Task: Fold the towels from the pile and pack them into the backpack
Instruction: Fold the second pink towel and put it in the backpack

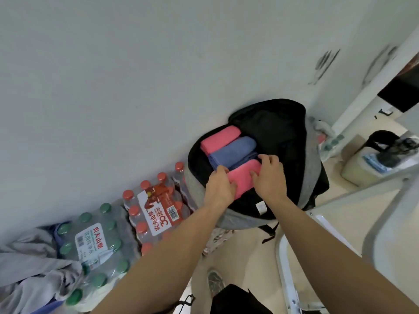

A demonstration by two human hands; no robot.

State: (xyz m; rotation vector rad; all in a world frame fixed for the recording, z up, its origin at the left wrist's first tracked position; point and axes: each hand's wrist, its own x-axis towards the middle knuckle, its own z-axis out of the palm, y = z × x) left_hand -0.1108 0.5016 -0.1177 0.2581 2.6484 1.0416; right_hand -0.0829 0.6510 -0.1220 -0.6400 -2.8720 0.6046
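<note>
A grey backpack (pixel 310 159) with a black lining stands open against the wall. Inside it lie three folded towels in a row: a pink towel (pixel 220 139) at the back, a blue towel (pixel 233 152) in the middle, and a second pink towel (pixel 243 180) nearest me. My left hand (pixel 218 189) grips the left side of this near pink towel. My right hand (pixel 269 175) holds its right side, fingers curled over the edge. The towel pile is not in view.
Two shrink-wrapped packs of water bottles stand left of the backpack by the wall: one with red caps (pixel 154 207), one with green caps (pixel 95 245). Grey cloth (pixel 29 268) lies at the far left. A white metal frame (pixel 288 268) rises at the right, and a black stool (pixel 383 137) stands beyond.
</note>
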